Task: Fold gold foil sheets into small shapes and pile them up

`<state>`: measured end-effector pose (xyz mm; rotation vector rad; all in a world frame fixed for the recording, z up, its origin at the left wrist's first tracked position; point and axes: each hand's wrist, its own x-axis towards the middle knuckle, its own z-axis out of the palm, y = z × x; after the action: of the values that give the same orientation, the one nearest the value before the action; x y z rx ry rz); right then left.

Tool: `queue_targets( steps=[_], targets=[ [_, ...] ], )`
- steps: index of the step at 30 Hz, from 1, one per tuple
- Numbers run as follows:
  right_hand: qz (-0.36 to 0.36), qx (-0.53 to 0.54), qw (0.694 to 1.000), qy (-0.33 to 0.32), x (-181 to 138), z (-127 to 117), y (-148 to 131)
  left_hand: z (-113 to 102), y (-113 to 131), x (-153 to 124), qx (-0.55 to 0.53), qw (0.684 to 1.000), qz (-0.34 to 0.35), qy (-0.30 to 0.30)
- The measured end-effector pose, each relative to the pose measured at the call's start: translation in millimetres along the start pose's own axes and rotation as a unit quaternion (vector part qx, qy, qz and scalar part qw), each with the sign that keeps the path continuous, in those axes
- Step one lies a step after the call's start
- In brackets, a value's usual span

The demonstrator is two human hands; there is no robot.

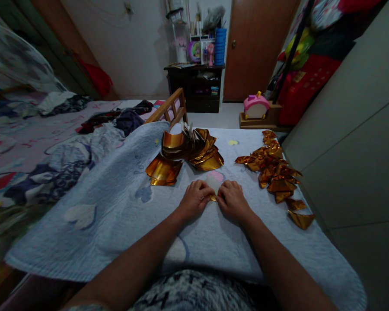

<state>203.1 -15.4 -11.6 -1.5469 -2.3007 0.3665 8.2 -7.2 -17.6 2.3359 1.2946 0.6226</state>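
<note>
My left hand [196, 196] and my right hand [231, 198] rest side by side on a light blue blanket [116, 207], fingers curled and pinched on a small sheet of paper [215, 185], white on top with a gold edge showing between the thumbs. Just beyond the hands lies a stack of flat gold foil sheets [164, 169], and behind it a heap of curled gold sheets [194, 147]. To the right of my right hand runs a row of folded gold paper pieces [274, 170].
A rumpled bed with clothes [52, 142] fills the left. A wooden bed rail [171, 108] stands behind the gold heap. A pale wardrobe [353, 142] walls the right. Farther back are a dark shelf unit [194, 86], a pink toy [256, 106] and a brown door [259, 47].
</note>
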Motion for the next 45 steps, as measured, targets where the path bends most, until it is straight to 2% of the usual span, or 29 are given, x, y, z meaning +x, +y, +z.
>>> queue_targets(
  steps=[6, 15, 22, 41, 45],
  targets=[
    [0.004, -0.01, 1.0, -0.001, 0, 1, -1, 1, -6, 0, -0.017, 1.0, 0.02, -0.001],
    [-0.002, -0.051, 0.999, 0.017, -3, 3, -7, 0, 1, 2, 0.006, 1.0, -0.014, -0.008],
    [0.031, -0.086, 0.995, 0.026, -1, 6, -12, -2, 3, 3, -0.001, 0.999, -0.024, -0.021],
    [0.032, 0.004, 0.999, 0.03, -15, 3, 8, -4, 4, 2, -0.027, 0.999, -0.02, -0.021],
    [0.055, 0.06, 0.995, 0.056, -14, 4, 15, -3, 2, 1, -0.024, 1.0, -0.006, -0.013]
  ],
)
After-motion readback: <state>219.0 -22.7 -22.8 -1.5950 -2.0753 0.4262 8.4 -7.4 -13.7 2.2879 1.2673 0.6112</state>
